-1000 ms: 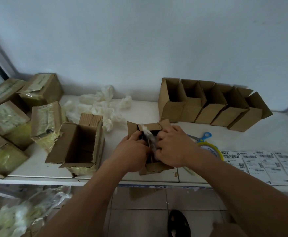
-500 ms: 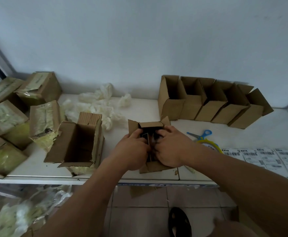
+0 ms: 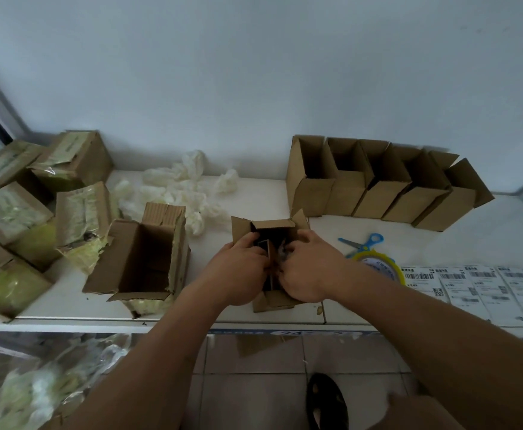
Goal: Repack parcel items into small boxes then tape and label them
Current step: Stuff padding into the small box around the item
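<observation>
**Item now down inside the small box; flaps not yet folded**

Head view: what changed w/ respect to a sec ago: the pale wrapped item that stuck up above the small box point(image 3: 272, 262) then is now sunk into its mouth; only a whitish bit shows between the hands, beside a dark inner piece; judged: the stuffing step is nearly done, next comes folding flaps, then tape + label.

Left hand point(image 3: 238, 271) grips the box's left wall, fingers curled over the rim into the opening; right hand point(image 3: 310, 268) curled over the right rim, fingertips pushing the item point(image 3: 282, 252) down; exactly what the right fingers pinch can't be told.

Box sits near the worktop point(image 3: 67, 305) front edge at 6 o'clock; its base close to the lip, so a hard push toward the body could tip it off.

Room: at 9 o'clock, just beside the left wrist, the big opened parcel point(image 3: 142, 259) on its side; at 3 o'clock the tape roll point(image 3: 378, 265) and blue scissors point(image 3: 362, 242), near the right wrist; labels point(image 3: 471, 283) further out at 3-4 o'clock; at 1 o'clock the row of open spare boxes point(image 3: 378, 187), well apart; at 11 o'clock crumpled white wrapping point(image 3: 179, 187); bare worktop straight ahead at 12 o'clock gives space for flaps to swing.
</observation>
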